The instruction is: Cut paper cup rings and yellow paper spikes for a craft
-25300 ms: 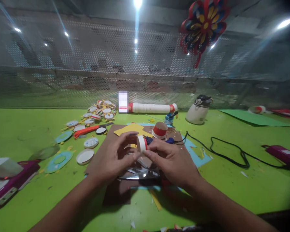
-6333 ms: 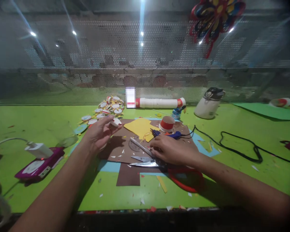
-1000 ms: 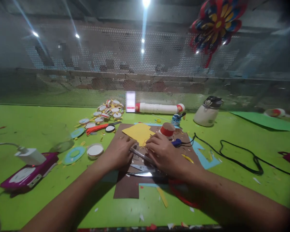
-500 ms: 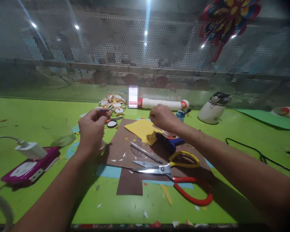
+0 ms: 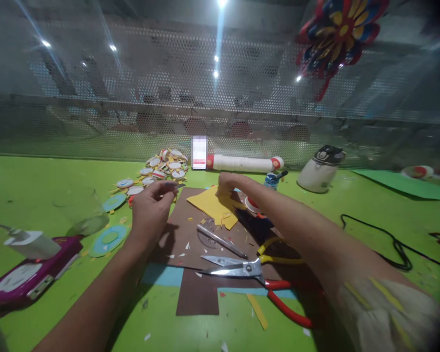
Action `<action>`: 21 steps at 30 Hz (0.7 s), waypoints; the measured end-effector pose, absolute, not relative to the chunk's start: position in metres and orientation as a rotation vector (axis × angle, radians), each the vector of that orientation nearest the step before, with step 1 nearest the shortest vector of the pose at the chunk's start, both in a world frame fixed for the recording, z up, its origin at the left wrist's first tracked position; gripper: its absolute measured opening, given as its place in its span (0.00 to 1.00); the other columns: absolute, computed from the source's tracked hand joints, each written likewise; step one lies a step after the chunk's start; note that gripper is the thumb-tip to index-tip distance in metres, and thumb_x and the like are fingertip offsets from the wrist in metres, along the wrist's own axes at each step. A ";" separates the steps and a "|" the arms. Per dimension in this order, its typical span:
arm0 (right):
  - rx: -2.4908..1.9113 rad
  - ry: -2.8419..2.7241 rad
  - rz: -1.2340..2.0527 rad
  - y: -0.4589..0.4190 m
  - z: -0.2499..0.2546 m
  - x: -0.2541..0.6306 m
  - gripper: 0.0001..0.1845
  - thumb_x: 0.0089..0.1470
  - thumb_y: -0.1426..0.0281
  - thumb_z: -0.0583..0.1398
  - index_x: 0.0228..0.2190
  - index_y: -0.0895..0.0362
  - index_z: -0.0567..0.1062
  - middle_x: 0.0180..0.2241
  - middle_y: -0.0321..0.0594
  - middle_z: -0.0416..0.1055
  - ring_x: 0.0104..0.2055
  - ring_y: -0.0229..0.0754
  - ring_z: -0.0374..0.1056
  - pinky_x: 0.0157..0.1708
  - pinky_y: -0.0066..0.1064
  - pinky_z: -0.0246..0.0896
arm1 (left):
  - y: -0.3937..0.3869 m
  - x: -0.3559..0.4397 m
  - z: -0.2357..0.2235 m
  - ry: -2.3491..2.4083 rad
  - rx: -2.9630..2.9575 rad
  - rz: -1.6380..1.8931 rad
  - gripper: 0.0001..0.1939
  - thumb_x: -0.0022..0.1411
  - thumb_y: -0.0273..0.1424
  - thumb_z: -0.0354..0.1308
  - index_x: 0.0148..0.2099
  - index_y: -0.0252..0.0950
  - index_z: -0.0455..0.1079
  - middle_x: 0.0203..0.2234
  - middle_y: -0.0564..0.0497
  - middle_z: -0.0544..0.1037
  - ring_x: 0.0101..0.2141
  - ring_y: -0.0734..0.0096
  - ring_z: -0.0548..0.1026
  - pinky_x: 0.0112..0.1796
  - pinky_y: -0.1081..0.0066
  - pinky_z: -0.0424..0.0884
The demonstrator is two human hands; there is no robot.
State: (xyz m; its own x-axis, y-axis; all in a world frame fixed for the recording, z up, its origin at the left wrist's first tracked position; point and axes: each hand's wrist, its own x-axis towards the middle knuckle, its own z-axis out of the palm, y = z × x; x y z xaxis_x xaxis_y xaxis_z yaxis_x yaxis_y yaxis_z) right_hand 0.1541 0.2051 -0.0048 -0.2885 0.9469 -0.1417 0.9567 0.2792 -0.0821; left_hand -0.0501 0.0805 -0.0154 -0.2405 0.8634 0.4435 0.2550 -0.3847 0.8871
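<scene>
My left hand [image 5: 153, 203] is raised over the left edge of a brown sheet [image 5: 183, 239], thumb and fingers pinched together. What they hold is too small to make out; a dark flat tip shows just past them. My right hand [image 5: 227, 183] is closed, its fingertips down at the far part of a yellow foam-like sheet [image 5: 214, 205]. Anything between those fingers is hidden. Nearer me lie a silver pen-like stick [image 5: 222, 241] and open scissors [image 5: 247, 269] with one yellow and one red handle. My right forearm partly covers a dark blue object and a small red-and-white round piece [image 5: 252, 205].
Decorated discs [image 5: 163, 166] lie heaped at the back left, with blue-green round pieces [image 5: 110, 239] nearer. A lit phone [image 5: 199, 154], white roll [image 5: 242, 163], blue jar [image 5: 271, 181] and pale kettle-like container [image 5: 319, 171] line the back. A purple power strip [image 5: 33, 274] sits left; a black cable [image 5: 385, 244] right.
My right hand has come left and down onto the yellow sheet. My left hand has shifted right and slightly lower, now covering the black-rimmed disc's place. The view has tilted a little.
</scene>
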 end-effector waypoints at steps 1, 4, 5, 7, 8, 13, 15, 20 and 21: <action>1.853 2.438 -0.275 0.208 -0.006 0.154 0.16 0.60 0.64 0.59 0.47 0.59 0.71 0.48 0.41 0.70 0.45 0.47 0.70 0.42 0.42 0.69 | 0.080 -0.050 -0.015 1.360 1.534 1.661 0.11 0.48 0.30 0.57 0.36 0.34 0.75 0.27 0.51 0.78 0.30 0.68 0.75 0.34 0.70 0.69; 1.918 2.407 -0.381 0.213 -0.008 0.160 0.16 0.60 0.64 0.59 0.47 0.59 0.71 0.48 0.41 0.70 0.45 0.48 0.70 0.43 0.42 0.68 | 0.080 -0.051 -0.013 1.358 1.507 1.655 0.11 0.48 0.30 0.58 0.35 0.34 0.75 0.27 0.51 0.79 0.31 0.68 0.74 0.35 0.70 0.69; 1.939 2.424 -0.416 0.214 -0.008 0.163 0.16 0.59 0.64 0.59 0.47 0.59 0.71 0.48 0.41 0.70 0.45 0.48 0.70 0.43 0.42 0.68 | 0.080 -0.051 -0.012 1.350 1.501 1.654 0.11 0.48 0.30 0.58 0.35 0.34 0.75 0.28 0.51 0.79 0.31 0.68 0.74 0.35 0.70 0.69; 1.979 2.483 -0.492 0.216 -0.006 0.172 0.16 0.59 0.64 0.59 0.47 0.59 0.71 0.48 0.41 0.70 0.45 0.48 0.70 0.43 0.42 0.68 | 0.081 -0.052 -0.013 1.342 1.498 1.634 0.10 0.48 0.30 0.58 0.35 0.34 0.75 0.28 0.51 0.79 0.31 0.68 0.74 0.35 0.70 0.68; 1.998 2.521 -0.532 0.217 -0.004 0.176 0.16 0.59 0.64 0.59 0.47 0.60 0.71 0.48 0.41 0.70 0.45 0.48 0.70 0.43 0.42 0.68 | 0.081 -0.052 -0.014 1.338 1.498 1.615 0.10 0.48 0.31 0.59 0.35 0.34 0.75 0.28 0.51 0.79 0.31 0.67 0.74 0.36 0.70 0.68; 2.066 2.748 -0.810 0.212 0.012 0.188 0.15 0.59 0.66 0.59 0.47 0.59 0.71 0.47 0.42 0.70 0.43 0.45 0.70 0.40 0.40 0.69 | 0.086 -0.053 -0.020 1.292 1.454 1.511 0.11 0.47 0.31 0.62 0.36 0.34 0.76 0.30 0.50 0.78 0.33 0.65 0.74 0.37 0.68 0.67; 2.057 2.848 -0.979 0.206 0.021 0.186 0.15 0.60 0.66 0.59 0.47 0.59 0.71 0.46 0.42 0.71 0.42 0.43 0.71 0.40 0.40 0.70 | 0.086 -0.052 -0.020 1.270 1.398 1.505 0.14 0.47 0.32 0.63 0.39 0.34 0.75 0.33 0.48 0.78 0.35 0.64 0.74 0.38 0.67 0.68; 1.882 3.082 -1.479 0.176 0.044 0.181 0.13 0.61 0.66 0.58 0.46 0.59 0.71 0.43 0.41 0.71 0.39 0.40 0.71 0.36 0.36 0.70 | 0.085 -0.052 -0.018 1.142 1.175 1.502 0.18 0.53 0.38 0.62 0.46 0.37 0.70 0.45 0.45 0.74 0.43 0.64 0.74 0.39 0.69 0.71; 1.833 3.113 -1.567 0.168 0.047 0.182 0.13 0.61 0.67 0.58 0.45 0.59 0.71 0.42 0.41 0.72 0.38 0.40 0.71 0.36 0.36 0.70 | 0.085 -0.051 -0.018 1.098 1.126 1.484 0.18 0.55 0.39 0.60 0.46 0.37 0.69 0.45 0.45 0.74 0.43 0.64 0.74 0.39 0.68 0.71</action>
